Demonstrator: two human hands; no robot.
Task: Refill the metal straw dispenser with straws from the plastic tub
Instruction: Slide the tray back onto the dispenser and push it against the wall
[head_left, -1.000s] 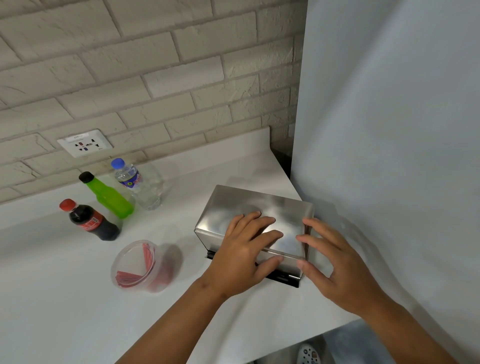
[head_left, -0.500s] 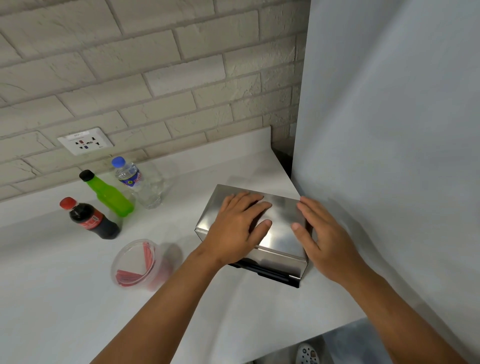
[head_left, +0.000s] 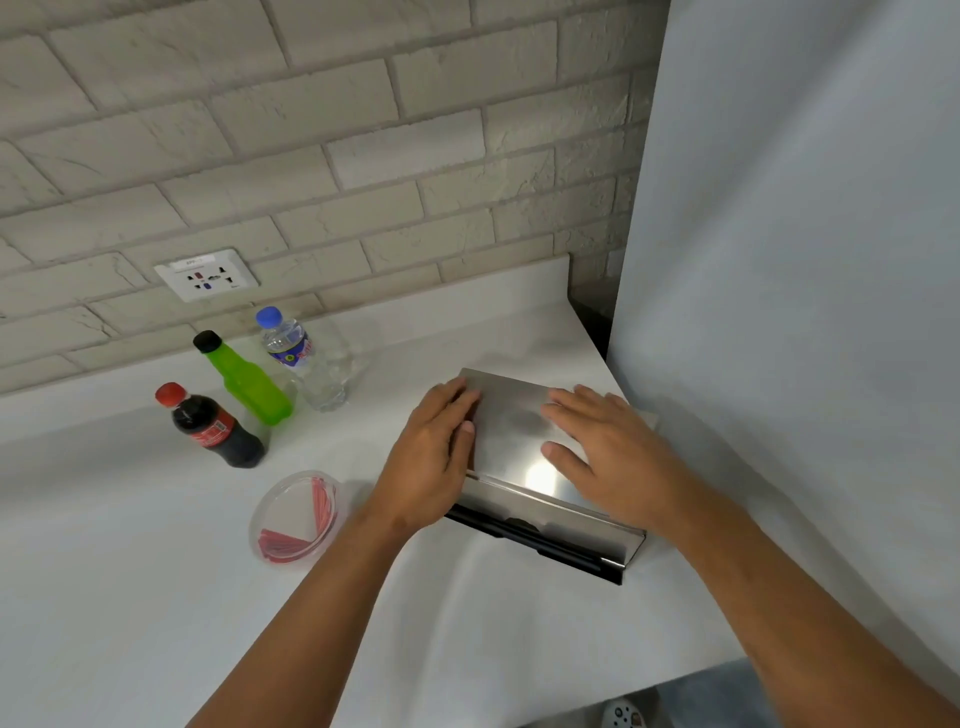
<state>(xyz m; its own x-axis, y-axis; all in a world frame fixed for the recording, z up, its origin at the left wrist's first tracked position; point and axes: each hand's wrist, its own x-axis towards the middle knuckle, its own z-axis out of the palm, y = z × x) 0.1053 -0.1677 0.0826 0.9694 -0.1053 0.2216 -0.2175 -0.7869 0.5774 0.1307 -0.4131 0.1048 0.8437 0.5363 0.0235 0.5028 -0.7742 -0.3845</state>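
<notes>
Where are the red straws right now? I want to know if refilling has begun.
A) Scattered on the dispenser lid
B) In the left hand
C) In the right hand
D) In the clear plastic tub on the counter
D: the red straws all lie inside the plastic tub, while the left hand and right hand rest flat on the metal straw dispenser, holding nothing.

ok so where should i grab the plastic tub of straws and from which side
Take the plastic tub by its round wall just below the rim, coming from its near-right side with the left hand, which is closest. It looks tipped, mouth facing the camera, so fingers around the wall keep the red straws inside. The cola bottle crowds the far side.
</notes>
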